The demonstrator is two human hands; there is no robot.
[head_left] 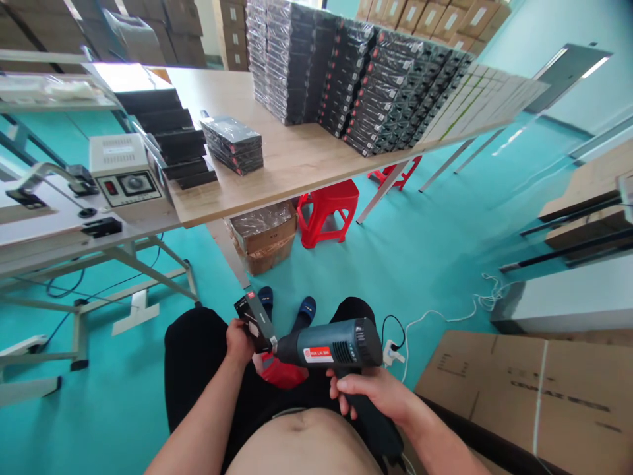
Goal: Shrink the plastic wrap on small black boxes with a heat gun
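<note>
My right hand [363,389] is wrapped round the handle of a heat gun [331,346], a dark blue-green tool with an orange and white label. Its nozzle points left and lies close to a small black box [256,316]. Whether the two touch I cannot tell. My left hand [240,342] grips that box by its left side, over my lap, and the box is tilted. Red and white print shows on its faces.
Wrapped black boxes [232,142] lie on the wooden table [291,158], with tall stacks [291,63] behind. At left stands a grey control unit [126,175]. Red stools [329,211] and an open carton [267,237] sit below. Large cartons [524,396] and white cable [435,313] are at right.
</note>
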